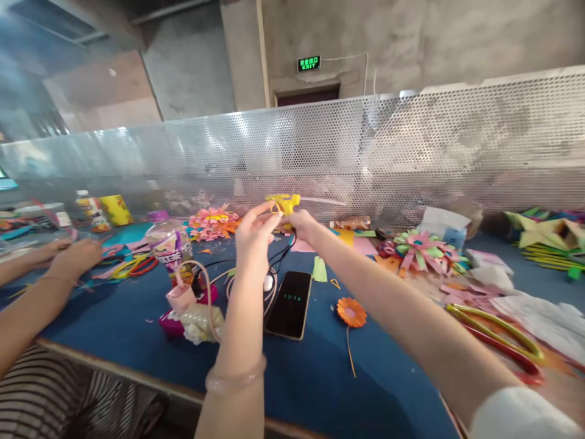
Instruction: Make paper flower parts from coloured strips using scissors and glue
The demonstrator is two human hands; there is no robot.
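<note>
Above blue table (114, 329), right hand (304, 224) gripping yellow glue gun (283, 203), left hand (253, 235) pinching its tip, green EXIT sign (309, 63) behind

A blue table (320, 378) fills the foreground, edged in wood along the near side. Behind it runs a perforated metal screen (347, 152), bright with glare at the left. Beyond rise bare concrete walls (411, 36) and a pillar (242, 55). A green exit sign (309, 63) glows above a dark doorway (307, 96).
</note>
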